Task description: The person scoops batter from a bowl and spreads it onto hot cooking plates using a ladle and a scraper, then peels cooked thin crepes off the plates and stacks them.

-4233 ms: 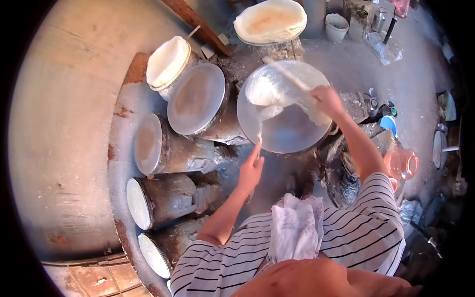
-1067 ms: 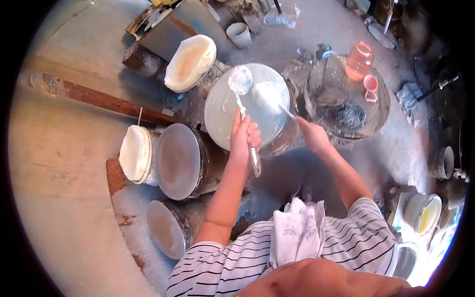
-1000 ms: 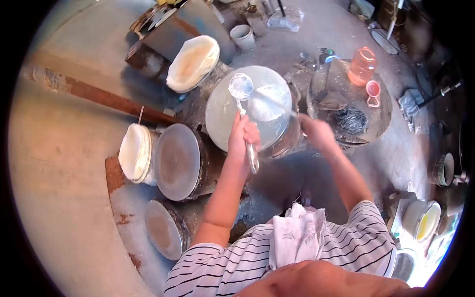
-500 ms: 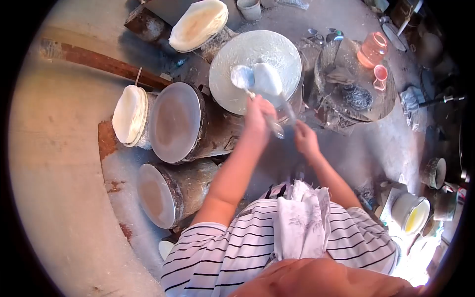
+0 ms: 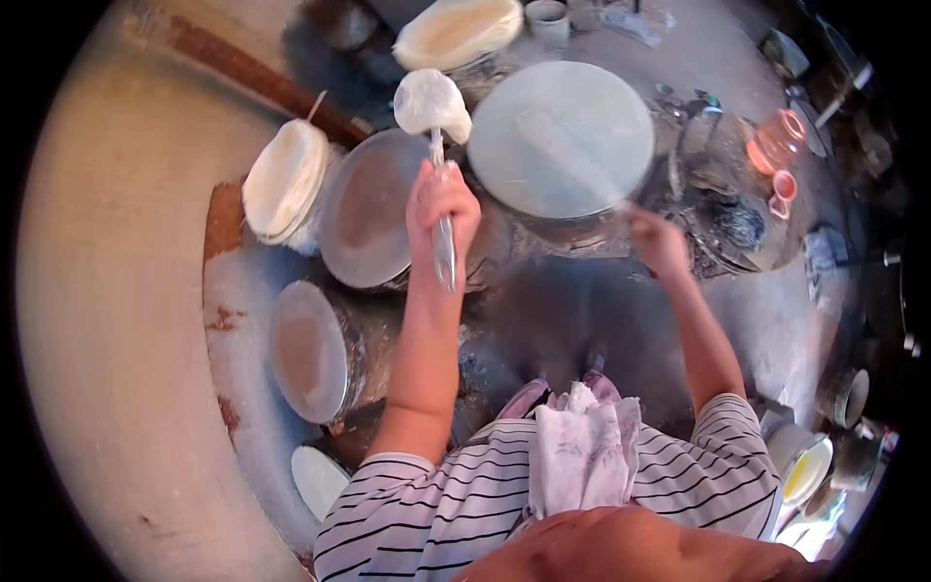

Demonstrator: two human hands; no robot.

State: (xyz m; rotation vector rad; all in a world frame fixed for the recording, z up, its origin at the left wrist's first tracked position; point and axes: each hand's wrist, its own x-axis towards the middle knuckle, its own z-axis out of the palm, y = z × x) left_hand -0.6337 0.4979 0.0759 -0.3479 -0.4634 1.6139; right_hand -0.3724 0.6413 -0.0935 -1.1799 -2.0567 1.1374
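My left hand (image 5: 443, 206) is closed round the metal handle of a ladle (image 5: 432, 102), raised at the left side of a large round griddle (image 5: 562, 136). White batter coats the ladle's head. At the griddle's front right edge, my right hand (image 5: 661, 241) grips a spatula (image 5: 572, 160), whose blade is smeared by motion over the surface. A thin pale layer covers the griddle. Just beyond my left forearm is a second griddle (image 5: 364, 218) with a brownish middle.
A third griddle (image 5: 308, 351) stands lower left. Stacks of thin round flatbreads (image 5: 286, 182) sit at the left, with another flatbread stack (image 5: 458, 34) at the back. To the right are a pink jar (image 5: 776, 141), a pink cup (image 5: 784, 192) and a dark scrubber (image 5: 740, 225).
My left hand has moved left with the ladle, away from over the griddle. My right hand has moved right, sweeping the spatula. The batter on the griddle looks smoother.
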